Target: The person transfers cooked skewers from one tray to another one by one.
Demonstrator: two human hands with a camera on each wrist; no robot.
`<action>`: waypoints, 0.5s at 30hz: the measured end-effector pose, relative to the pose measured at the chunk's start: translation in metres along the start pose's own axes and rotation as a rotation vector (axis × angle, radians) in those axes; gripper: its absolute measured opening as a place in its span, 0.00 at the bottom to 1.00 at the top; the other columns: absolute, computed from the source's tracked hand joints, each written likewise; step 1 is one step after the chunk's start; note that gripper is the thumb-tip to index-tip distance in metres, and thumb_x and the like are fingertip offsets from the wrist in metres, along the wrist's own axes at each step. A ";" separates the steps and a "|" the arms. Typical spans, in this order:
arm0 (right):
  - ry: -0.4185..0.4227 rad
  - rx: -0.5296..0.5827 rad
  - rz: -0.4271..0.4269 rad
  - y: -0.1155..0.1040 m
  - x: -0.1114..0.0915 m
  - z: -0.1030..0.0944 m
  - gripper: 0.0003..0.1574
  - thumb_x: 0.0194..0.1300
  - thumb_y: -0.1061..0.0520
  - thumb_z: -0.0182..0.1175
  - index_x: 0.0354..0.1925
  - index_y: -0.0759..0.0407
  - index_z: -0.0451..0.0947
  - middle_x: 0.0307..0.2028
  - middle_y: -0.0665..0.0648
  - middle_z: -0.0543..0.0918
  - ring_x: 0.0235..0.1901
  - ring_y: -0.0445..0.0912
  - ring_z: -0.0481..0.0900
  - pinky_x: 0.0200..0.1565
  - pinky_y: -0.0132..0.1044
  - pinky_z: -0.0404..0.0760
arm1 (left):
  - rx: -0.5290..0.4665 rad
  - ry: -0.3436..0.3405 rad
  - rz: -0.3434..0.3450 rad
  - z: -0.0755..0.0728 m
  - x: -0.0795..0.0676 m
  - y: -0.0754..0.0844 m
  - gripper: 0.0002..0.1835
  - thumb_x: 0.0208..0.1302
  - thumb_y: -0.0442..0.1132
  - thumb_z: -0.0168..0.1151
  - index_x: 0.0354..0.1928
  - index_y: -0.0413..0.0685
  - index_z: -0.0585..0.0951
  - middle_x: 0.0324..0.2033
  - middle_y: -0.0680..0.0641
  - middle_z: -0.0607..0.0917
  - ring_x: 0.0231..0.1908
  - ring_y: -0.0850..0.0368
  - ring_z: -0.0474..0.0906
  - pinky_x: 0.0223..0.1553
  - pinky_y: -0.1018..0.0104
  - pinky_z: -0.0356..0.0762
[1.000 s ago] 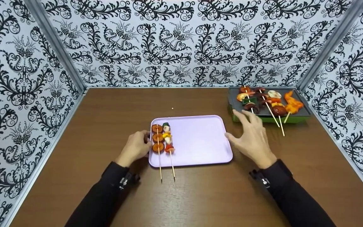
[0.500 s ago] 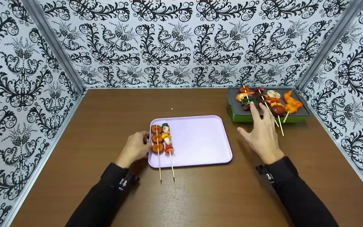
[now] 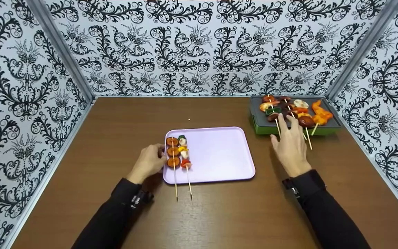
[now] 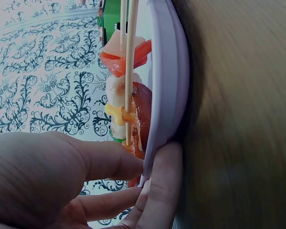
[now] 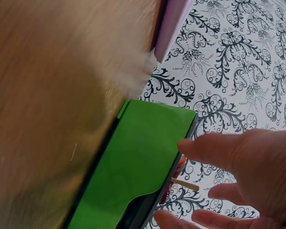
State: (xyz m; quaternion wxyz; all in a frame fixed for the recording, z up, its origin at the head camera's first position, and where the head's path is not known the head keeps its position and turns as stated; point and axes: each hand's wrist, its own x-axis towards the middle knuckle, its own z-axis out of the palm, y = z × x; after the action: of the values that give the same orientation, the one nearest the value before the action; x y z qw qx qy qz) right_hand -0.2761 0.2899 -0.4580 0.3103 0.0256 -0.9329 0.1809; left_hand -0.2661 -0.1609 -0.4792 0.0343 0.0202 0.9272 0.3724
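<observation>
My left hand pinches the left rim of a lilac tray; in the left wrist view the thumb lies above the rim and a finger below it. On the tray's left side lie a skewer of orange-brown round slices and a mixed skewer of green, white, yellow and red pieces. Both sticks stick out past the front rim. My right hand, fingers apart, hovers at the front of a green grill, its fingertips close to the stick of the leftmost skewer there.
Dark and mixed skewers plus an orange wing-shaped piece on a stick also lie on the grill's grey top, some sticks jutting over its front edge. Patterned walls enclose the brown table at back and sides.
My right hand has moved from beside the tray's right rim rightward to the front of the grill. The left hand stays on the tray, which has not moved.
</observation>
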 end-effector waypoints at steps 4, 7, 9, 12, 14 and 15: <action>0.043 0.018 -0.024 0.000 0.001 0.002 0.42 0.57 0.61 0.70 0.69 0.59 0.70 0.62 0.70 0.72 0.55 0.68 0.74 0.51 0.64 0.76 | -0.009 -0.012 -0.014 -0.001 0.000 0.001 0.26 0.61 0.34 0.59 0.63 0.41 0.77 0.35 0.44 0.83 0.28 0.54 0.83 0.22 0.67 0.82; 0.070 0.024 -0.039 0.000 0.002 0.003 0.38 0.56 0.64 0.69 0.65 0.63 0.73 0.57 0.70 0.74 0.51 0.67 0.76 0.50 0.62 0.76 | 0.012 -0.006 -0.003 -0.002 0.000 0.001 0.25 0.62 0.35 0.59 0.62 0.40 0.77 0.35 0.44 0.83 0.30 0.54 0.82 0.24 0.67 0.82; 0.082 0.022 -0.050 0.000 0.003 0.004 0.35 0.56 0.65 0.68 0.63 0.65 0.75 0.53 0.70 0.75 0.49 0.67 0.77 0.50 0.61 0.77 | 0.027 0.000 0.009 -0.002 0.000 0.002 0.24 0.62 0.35 0.59 0.62 0.40 0.78 0.35 0.44 0.83 0.31 0.54 0.82 0.25 0.67 0.82; 0.084 0.012 -0.050 -0.001 0.004 0.004 0.30 0.57 0.66 0.67 0.59 0.68 0.77 0.47 0.70 0.76 0.45 0.66 0.77 0.49 0.60 0.77 | 0.026 0.001 0.017 -0.003 0.000 0.002 0.24 0.62 0.35 0.59 0.61 0.39 0.78 0.34 0.45 0.83 0.32 0.54 0.82 0.25 0.67 0.82; 0.077 0.012 -0.040 -0.001 0.004 0.004 0.26 0.58 0.66 0.66 0.57 0.68 0.79 0.45 0.70 0.76 0.43 0.67 0.77 0.46 0.61 0.77 | 0.009 -0.011 0.007 -0.003 -0.001 0.002 0.25 0.62 0.34 0.59 0.62 0.40 0.77 0.34 0.44 0.83 0.31 0.53 0.83 0.23 0.67 0.82; 0.074 0.013 -0.033 -0.002 0.005 0.004 0.25 0.58 0.66 0.65 0.55 0.68 0.79 0.44 0.70 0.76 0.42 0.67 0.78 0.45 0.61 0.77 | 0.005 -0.013 0.004 -0.003 -0.001 0.002 0.25 0.62 0.34 0.59 0.62 0.40 0.77 0.34 0.44 0.84 0.30 0.53 0.83 0.23 0.67 0.82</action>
State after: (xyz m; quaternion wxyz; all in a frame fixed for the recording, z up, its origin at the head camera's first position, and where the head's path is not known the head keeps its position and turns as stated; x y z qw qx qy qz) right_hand -0.2820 0.2873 -0.4576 0.3474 0.0361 -0.9190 0.1827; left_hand -0.2652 -0.1610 -0.4757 0.0395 0.0244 0.9278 0.3703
